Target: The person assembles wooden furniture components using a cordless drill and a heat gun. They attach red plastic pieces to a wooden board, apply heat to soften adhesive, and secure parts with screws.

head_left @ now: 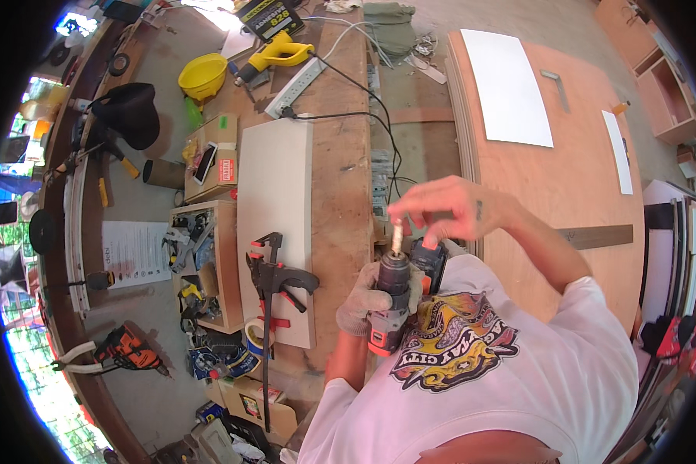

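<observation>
My left hand, in a pale work glove, is wrapped around a grey, black and orange cordless drill in front of my chest. From the drill's chuck a light-coloured bit points away from me. Beside the chuck, the drill's dark battery end shows. Bare and slightly blurred, my right hand hovers over the bit with its fingers apart. Its fingertips come close to the bit's tip; whether they touch it I cannot tell.
A workbench on the left carries a pale board, a bar clamp, a yellow corded tool and a power strip. Black cords hang over its edge. Stacked plywood with a white sheet stands on the right.
</observation>
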{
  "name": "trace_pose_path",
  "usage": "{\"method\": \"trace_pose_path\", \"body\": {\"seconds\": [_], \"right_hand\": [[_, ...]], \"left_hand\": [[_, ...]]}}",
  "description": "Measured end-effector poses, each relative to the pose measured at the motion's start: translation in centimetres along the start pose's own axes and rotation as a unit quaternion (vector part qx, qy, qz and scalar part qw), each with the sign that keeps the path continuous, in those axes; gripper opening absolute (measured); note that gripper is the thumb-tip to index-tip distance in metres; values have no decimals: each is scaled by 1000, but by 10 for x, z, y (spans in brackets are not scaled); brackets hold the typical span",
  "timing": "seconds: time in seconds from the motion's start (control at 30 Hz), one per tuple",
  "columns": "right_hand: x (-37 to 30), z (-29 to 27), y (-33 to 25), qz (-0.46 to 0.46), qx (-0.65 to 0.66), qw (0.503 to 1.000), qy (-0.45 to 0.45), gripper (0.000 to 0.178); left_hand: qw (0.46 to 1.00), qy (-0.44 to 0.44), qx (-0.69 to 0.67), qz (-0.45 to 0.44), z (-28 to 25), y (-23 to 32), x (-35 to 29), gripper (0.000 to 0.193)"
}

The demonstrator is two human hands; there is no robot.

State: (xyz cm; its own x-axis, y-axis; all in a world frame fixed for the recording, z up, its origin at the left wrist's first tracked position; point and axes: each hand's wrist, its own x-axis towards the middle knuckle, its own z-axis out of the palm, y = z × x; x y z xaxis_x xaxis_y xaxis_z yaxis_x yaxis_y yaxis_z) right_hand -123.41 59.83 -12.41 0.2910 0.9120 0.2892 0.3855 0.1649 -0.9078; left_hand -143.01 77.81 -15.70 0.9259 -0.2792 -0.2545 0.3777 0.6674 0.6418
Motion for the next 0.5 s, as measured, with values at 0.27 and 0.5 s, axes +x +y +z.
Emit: {"method": "trace_pose_path", "body": {"seconds": [0.27, 0.5], "right_hand": [[33, -4, -103, -235, -427, 814, -316, 30], [54, 30, -137, -140, -318, 801, -488, 24]], "left_hand": [[941, -117, 249, -197, 35, 71, -51, 48], [956, -101, 273, 16, 33, 14, -108, 42]]}}
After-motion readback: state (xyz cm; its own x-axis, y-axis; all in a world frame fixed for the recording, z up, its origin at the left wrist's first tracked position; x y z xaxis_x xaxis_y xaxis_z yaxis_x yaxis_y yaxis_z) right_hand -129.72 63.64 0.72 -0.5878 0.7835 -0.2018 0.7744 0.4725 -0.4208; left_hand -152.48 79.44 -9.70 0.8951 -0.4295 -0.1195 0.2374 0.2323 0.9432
